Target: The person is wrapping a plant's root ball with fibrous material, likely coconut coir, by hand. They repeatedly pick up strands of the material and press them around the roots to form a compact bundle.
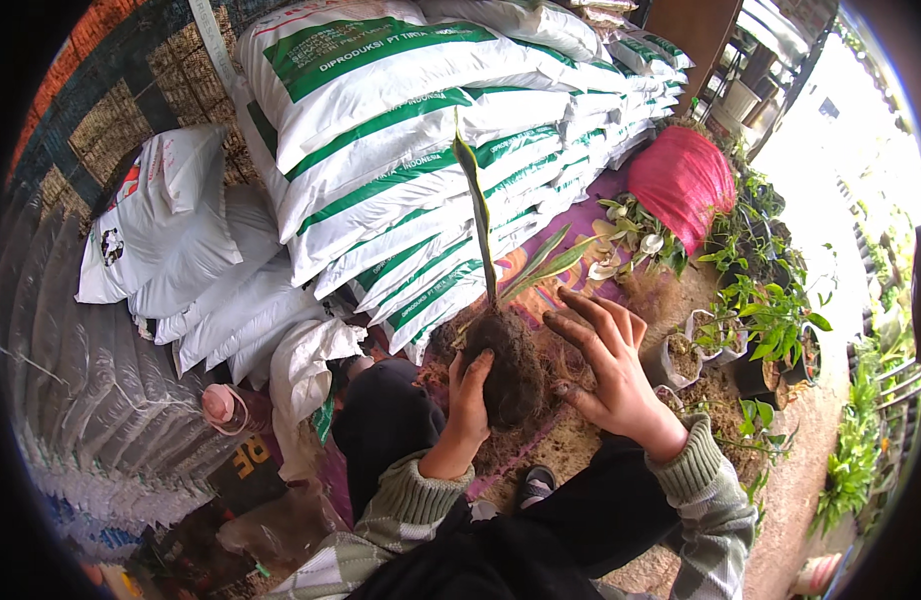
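The person sits on the ground with knees drawn up, and the left hand (pixel 468 405) is wrapped around a dark root ball (pixel 511 375) of a young plant, fingers closed on its near-left side so the clump hangs clear of the ground in front of the knees. Held that way, the long upright leaf (pixel 478 210) points straight up and the shorter green leaves (pixel 546 262) fan off to the right, which keeps the foliage out of the loose soil. The right hand (pixel 611 375) sits just to the right of the root ball with fingers spread wide and gripping nothing; whether the palm touches the roots I cannot tell.

Under the plant lies a patch of brownish fibrous soil mix (pixel 581 430) spread over a purple mat (pixel 571 235). To the far left and behind rises a tall stack of white sacks with green stripes (pixel 401 130), crowding right up to the working spot. A red mesh sack (pixel 684 180) lies at the far right, with pale-leaved cuttings (pixel 621 245) in front of it. Small filled grow bags (pixel 681 355) and potted green seedlings (pixel 776 325) stand near on the right, hemming in that side. A crumpled white bag (pixel 306 365) lies by the left knee.
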A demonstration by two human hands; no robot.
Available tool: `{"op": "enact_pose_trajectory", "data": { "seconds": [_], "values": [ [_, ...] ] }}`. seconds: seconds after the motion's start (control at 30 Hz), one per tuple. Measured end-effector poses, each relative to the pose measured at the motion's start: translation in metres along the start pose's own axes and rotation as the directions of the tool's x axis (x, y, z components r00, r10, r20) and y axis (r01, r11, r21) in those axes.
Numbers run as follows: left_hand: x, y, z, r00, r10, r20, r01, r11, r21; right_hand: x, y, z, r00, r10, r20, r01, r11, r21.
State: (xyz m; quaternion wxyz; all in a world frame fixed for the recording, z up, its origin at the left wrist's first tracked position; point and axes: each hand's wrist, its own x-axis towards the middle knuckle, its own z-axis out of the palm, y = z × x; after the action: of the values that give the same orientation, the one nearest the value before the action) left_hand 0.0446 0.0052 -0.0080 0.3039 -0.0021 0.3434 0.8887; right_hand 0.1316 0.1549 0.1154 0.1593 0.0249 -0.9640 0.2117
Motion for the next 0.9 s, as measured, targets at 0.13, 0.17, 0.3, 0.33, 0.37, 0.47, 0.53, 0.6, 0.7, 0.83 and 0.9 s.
{"op": "enact_pose_trajectory", "data": {
  "seconds": [0.13, 0.17, 0.3, 0.33, 0.37, 0.47, 0.53, 0.6, 0.7, 0.83, 0.9],
  "values": [
    [0.003, -0.006, 0.0, 0.995, 0.083, 0.056, -0.088, 0.99, 0.107, -0.006, 0.002, 0.008, 0.995, -0.054, 0.079, 0.061, 0.994, -0.088],
    [0.006, -0.009, 0.001, 0.993, 0.117, 0.033, -0.12, 0.986, 0.117, -0.006, 0.002, 0.007, 0.996, -0.058, 0.063, 0.063, 0.995, -0.082],
    [0.008, -0.01, -0.004, 0.996, -0.06, 0.068, 0.058, 0.998, 0.021, -0.011, 0.001, 0.006, 0.992, -0.087, 0.086, 0.099, 0.985, -0.141],
    [0.006, -0.006, -0.002, 0.991, -0.097, 0.088, 0.097, 0.995, 0.0, -0.012, 0.0, 0.008, 0.989, -0.099, 0.11, 0.117, 0.978, -0.171],
    [0.004, -0.002, 0.003, 0.991, -0.083, 0.109, 0.084, 0.996, -0.006, -0.012, -0.001, 0.007, 0.992, -0.095, 0.085, 0.108, 0.98, -0.166],
    [-0.001, 0.004, 0.011, 0.994, -0.025, 0.108, 0.023, 1.0, 0.021, -0.015, -0.002, 0.005, 0.993, -0.103, 0.061, 0.111, 0.98, -0.163],
    [0.0, 0.004, 0.009, 0.995, -0.013, 0.094, 0.009, 0.999, 0.038, -0.016, -0.001, 0.01, 0.985, -0.131, 0.112, 0.149, 0.973, -0.175],
    [0.004, 0.002, 0.002, 0.996, -0.033, 0.085, 0.03, 0.999, 0.036, -0.019, 0.0, 0.012, 0.991, -0.131, 0.03, 0.134, 0.98, -0.149],
    [0.004, -0.003, 0.0, 0.996, -0.058, 0.073, 0.059, 0.998, -0.009, -0.019, -0.001, 0.012, 0.98, -0.096, 0.175, 0.12, 0.983, -0.136],
    [0.002, -0.001, 0.0, 0.995, -0.08, 0.066, 0.082, 0.996, -0.028, -0.018, 0.003, 0.011, 0.953, -0.061, 0.298, 0.117, 0.978, -0.172],
    [0.002, -0.001, -0.003, 0.993, -0.074, 0.096, 0.077, 0.997, -0.02, -0.018, 0.014, 0.011, 0.963, -0.105, 0.25, 0.125, 0.99, -0.065]
  ]
}}
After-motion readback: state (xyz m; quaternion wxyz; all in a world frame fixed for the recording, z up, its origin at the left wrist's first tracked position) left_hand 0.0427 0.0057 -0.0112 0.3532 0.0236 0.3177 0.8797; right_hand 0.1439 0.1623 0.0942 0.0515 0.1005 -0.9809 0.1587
